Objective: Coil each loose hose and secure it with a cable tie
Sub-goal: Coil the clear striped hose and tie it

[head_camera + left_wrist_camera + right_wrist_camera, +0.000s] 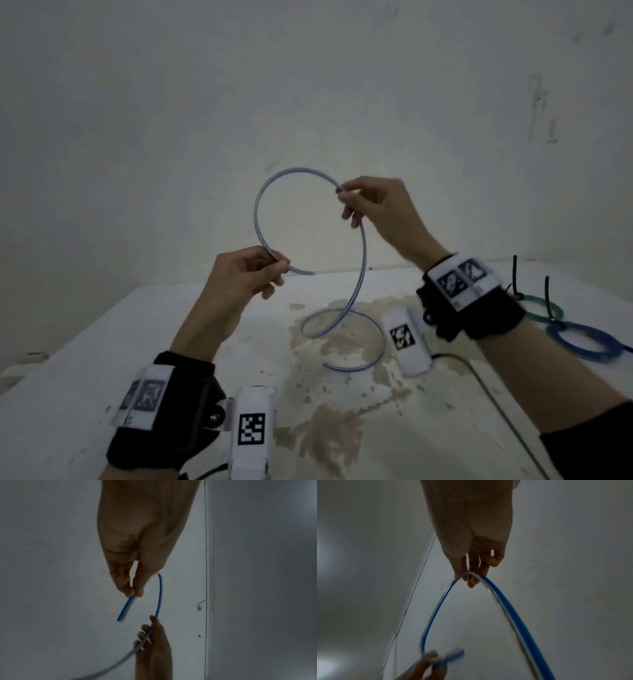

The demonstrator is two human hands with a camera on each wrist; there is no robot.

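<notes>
Hose (363, 253), thin and clear with a blue stripe, is held up in the air over the desk (85, 342) by both hands, and its lower turns lie curled on the stained middle of the desk, nearer than the hands. Nearest on that surface, a thin dark cable (486, 383) runs along the right side. Further to the right edge sit a blue hose coil (582, 342) and, just beyond it, a green hose coil (544, 308), each with a black cable tie (548, 294) standing up from it. From the curl on the desk the hose rises to the right hand (380, 205), which pinches it between thumb and fingertips at the right of a raised arc. The arc sweeps up and over to the left hand (239, 277), lower and nearer, which pinches the hose just short of its free end; that short end juts out to the right of the fingers. Nothing lies between the two hands except the open loop. Farthest back stands a plain pale wall (137, 137) with faint marks.
</notes>
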